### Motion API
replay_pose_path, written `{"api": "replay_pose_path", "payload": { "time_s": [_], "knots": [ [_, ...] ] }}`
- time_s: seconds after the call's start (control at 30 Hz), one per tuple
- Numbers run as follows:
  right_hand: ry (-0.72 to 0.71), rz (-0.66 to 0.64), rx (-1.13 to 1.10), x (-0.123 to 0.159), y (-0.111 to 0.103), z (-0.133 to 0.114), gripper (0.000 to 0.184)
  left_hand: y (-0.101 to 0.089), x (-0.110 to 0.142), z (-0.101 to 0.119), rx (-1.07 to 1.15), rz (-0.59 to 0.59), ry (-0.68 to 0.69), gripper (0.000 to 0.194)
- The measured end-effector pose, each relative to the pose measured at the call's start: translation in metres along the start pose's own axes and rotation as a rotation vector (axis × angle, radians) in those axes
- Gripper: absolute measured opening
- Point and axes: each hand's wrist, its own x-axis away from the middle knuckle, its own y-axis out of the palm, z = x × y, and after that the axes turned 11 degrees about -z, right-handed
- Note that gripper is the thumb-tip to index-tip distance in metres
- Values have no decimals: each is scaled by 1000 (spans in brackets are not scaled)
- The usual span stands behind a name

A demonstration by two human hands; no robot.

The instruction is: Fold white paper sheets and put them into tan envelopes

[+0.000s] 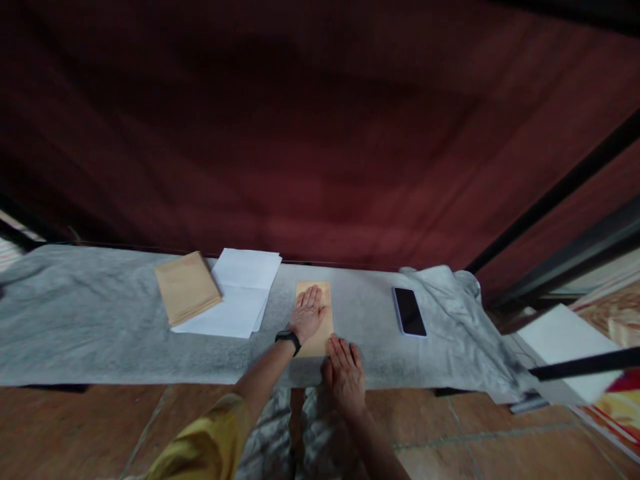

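Observation:
A brown paper envelope (316, 347) lies lengthwise on the grey cloth in front of me. My left hand (307, 315) rests flat on its upper middle, fingers stretched out and pointing away from me; a dark band is round that wrist. At the envelope's lower right corner, my right hand (346, 373) lies palm down with its fingers extended, the fingertips touching or just beside the edge. Part of the envelope is hidden under the left hand. Neither hand grips anything.
To the left, a stack of brown envelopes (189, 288) overlaps several white paper sheets (240, 300). A phone (410, 312) lies on the right of the cloth-covered surface (360, 293). Behind hangs a dark red curtain (320, 167). A white board (565, 340) and dark bars stand at far right.

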Motion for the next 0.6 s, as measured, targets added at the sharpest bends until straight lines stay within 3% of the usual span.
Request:
{"api": "replay_pose_path", "payload": {
  "time_s": [0.17,0.4,0.6],
  "knots": [
    [13,2,5,1,6,2,47,9,31,-12,-16,110,-81,64],
    [96,28,40,2,14,-2,51,16,88,-21,-43,126,-77,62],
    [136,83,29,1,13,-4,50,8,125,0,-84,59,69,54]
  ]
}}
